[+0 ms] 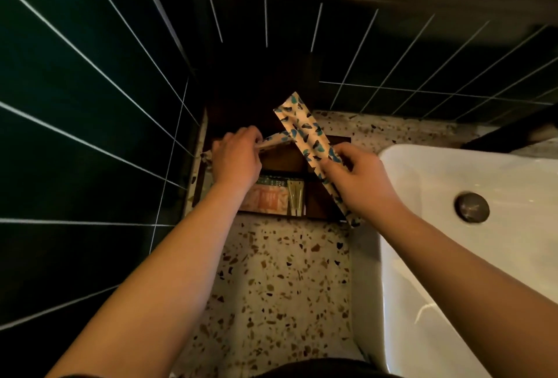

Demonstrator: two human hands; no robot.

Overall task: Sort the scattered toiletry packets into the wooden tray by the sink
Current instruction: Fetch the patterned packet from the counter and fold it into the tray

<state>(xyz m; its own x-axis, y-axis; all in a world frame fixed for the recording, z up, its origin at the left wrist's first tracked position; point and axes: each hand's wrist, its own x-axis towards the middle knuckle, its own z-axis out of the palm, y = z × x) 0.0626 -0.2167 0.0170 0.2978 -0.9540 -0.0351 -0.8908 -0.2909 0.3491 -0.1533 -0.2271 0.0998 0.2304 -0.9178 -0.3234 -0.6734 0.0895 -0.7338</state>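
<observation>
Wooden tray (314, 211) at the counter's (287, 287) far left corner, beside the sink (453, 226); its near compartment holds an orange packet (268, 199) and small tubes (295, 198). Head view: right hand (359, 179) pinches a long patterned packet (305, 136), tilted upward across the tray's right side. Left hand (237, 158) pinches a second patterned packet (276, 140) over the tray's far left part. Step in hand, by judgement: placing both packets. Next move calls for levelling each along a free compartment before release.
</observation>
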